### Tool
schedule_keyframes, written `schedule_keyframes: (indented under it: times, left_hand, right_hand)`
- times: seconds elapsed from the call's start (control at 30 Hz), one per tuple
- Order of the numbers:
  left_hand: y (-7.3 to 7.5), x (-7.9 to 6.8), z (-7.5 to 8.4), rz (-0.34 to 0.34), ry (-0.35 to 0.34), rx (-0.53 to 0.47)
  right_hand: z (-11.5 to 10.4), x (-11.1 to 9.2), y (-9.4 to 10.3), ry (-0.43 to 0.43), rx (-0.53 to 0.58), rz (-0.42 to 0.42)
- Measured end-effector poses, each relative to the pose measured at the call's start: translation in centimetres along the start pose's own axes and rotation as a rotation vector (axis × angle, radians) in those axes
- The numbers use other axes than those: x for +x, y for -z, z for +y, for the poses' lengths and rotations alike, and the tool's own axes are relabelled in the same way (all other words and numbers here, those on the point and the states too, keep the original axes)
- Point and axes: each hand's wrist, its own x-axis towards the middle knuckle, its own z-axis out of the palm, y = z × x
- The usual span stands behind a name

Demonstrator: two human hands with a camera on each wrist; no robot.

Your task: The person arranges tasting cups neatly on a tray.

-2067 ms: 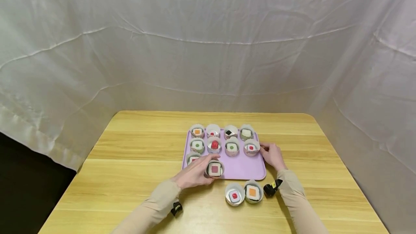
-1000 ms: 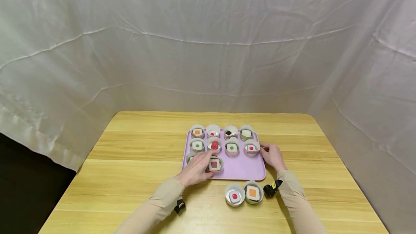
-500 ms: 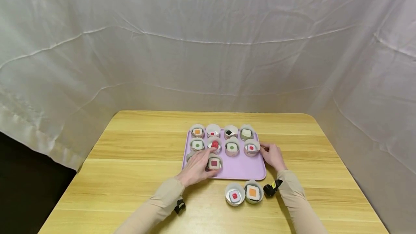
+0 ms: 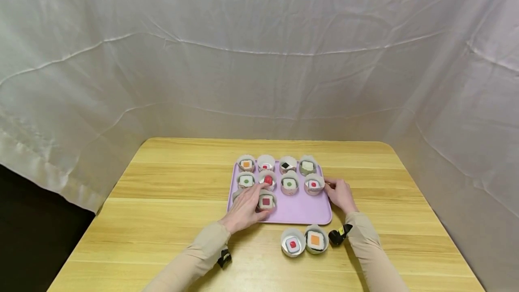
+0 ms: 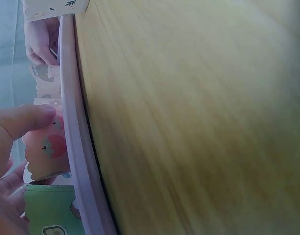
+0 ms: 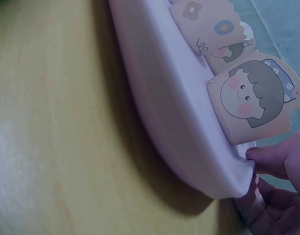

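My left hand [image 4: 245,208] grips a scallop-edged paper cup [image 5: 47,156] with strawberries printed on it, thumb on one side and fingers on the other. Inside it lies a square sushi-like piece [image 4: 266,202] with a dark red centre. The cup is low over the front-left part of a lilac tray [image 4: 302,208]. Under the left hand another cup is mostly hidden; a green cup [image 5: 54,210] shows beside it in the left wrist view. My right hand [image 4: 341,194] pinches the tray's right rim between thumb and fingers, close to a cup with a printed face [image 6: 253,98].
Two rows of similar filled cups stand on the tray's back half, among them one with a red piece [image 4: 268,180]. Before the tray, on the wooden table [image 4: 162,184], stand a red-centred cup [image 4: 293,243] and an orange-centred cup [image 4: 316,240]. Pale curtains [image 4: 259,80] enclose the table.
My left hand has carried the strawberry cup from over the tray's front edge backward into the third row, slowing to a slight shift lately. The right hand and the tray have stayed put.
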Motion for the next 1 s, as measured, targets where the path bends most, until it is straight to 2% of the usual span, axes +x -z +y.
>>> schedule_keyframes:
  times: [0.23,0.6,1.0]
  left_hand:
    - [-0.05,0.05,0.08,0.020,0.010,0.006]
    - [-0.20,0.12,0.11,0.008,0.028,-0.001]
    - [-0.25,0.02,0.10,0.027,0.026,0.009]
  right_hand:
    - [0.06,0.04,-0.01,0.005,-0.001,0.008]
    - [0.26,0.12,-0.08,0.006,-0.004,0.008]
    - [0.30,0.17,-0.21,-0.002,-0.004,0.004]
